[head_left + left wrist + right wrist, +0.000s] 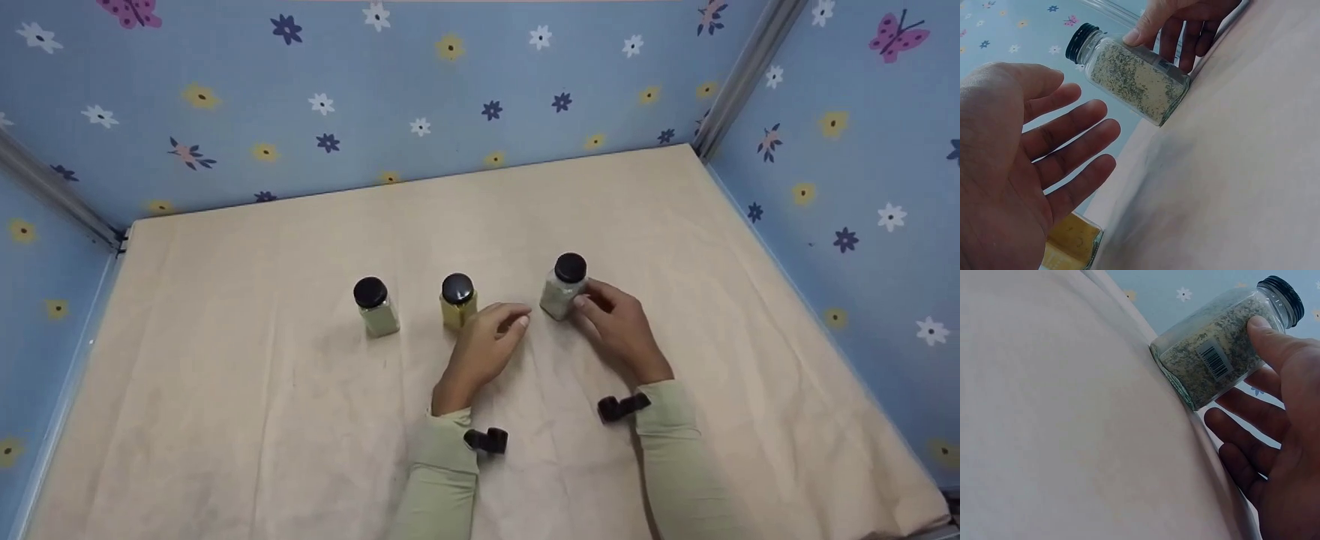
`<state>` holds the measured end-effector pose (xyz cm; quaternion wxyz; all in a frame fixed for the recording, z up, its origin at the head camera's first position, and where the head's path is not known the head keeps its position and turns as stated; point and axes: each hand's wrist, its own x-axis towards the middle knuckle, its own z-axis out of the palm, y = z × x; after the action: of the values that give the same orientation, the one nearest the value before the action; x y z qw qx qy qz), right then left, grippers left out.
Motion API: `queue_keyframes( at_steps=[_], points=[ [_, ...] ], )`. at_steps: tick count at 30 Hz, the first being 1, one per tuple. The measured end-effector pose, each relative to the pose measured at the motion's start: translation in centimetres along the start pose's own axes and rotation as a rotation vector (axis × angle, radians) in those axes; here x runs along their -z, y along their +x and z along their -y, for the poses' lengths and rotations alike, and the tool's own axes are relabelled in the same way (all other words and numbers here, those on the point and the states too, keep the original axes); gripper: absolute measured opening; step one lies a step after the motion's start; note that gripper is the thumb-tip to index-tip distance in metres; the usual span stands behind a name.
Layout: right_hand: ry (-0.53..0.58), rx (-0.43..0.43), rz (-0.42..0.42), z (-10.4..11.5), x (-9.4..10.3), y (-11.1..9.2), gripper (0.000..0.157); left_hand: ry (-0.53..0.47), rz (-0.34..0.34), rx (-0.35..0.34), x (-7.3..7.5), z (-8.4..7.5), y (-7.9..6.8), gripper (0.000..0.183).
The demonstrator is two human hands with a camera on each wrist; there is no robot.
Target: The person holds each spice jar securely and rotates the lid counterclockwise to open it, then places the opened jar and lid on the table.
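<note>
My right hand (624,326) pinches a spice jar (561,295) between thumb and fingers. Pale and green flakes fill this clear glass jar (1134,81), which has a black lid and stands slightly tilted, its base at the cloth. A barcode label (1215,359) shows on its side in the right wrist view. My left hand (484,345) holds nothing; its relaxed fingers point toward that jar from the left. Just behind the left hand stands a jar of yellow powder (454,313), partly covered by the hand in the head view.
Another black-lidded jar with pale green contents (381,318) stands upright further left. All the jars are on a cream cloth-covered table (187,375). Blue flowered panels (450,90) close off the back and both sides. Small black wrist cameras (487,441) sit at the sleeves.
</note>
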<state>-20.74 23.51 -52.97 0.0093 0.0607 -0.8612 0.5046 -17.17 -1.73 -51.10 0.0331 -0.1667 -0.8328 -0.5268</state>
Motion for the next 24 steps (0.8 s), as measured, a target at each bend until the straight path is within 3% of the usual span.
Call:
queue_keyframes(
  at_steps=[5,17,24],
  points=[
    [0.002,-0.031,-0.002,-0.1,-0.1,-0.4,0.056,-0.011,0.001,0.005,-0.2,0.1,-0.1,0.023],
    [0.018,-0.002,-0.02,0.3,0.2,0.2,0.056,-0.022,-0.003,-0.034,-0.5,-0.5,1.0,0.026],
    [0.043,0.002,-0.018,0.1,0.0,0.1,0.057,0.004,-0.061,-0.055,-0.9,-0.5,1.1,0.023]
  ],
)
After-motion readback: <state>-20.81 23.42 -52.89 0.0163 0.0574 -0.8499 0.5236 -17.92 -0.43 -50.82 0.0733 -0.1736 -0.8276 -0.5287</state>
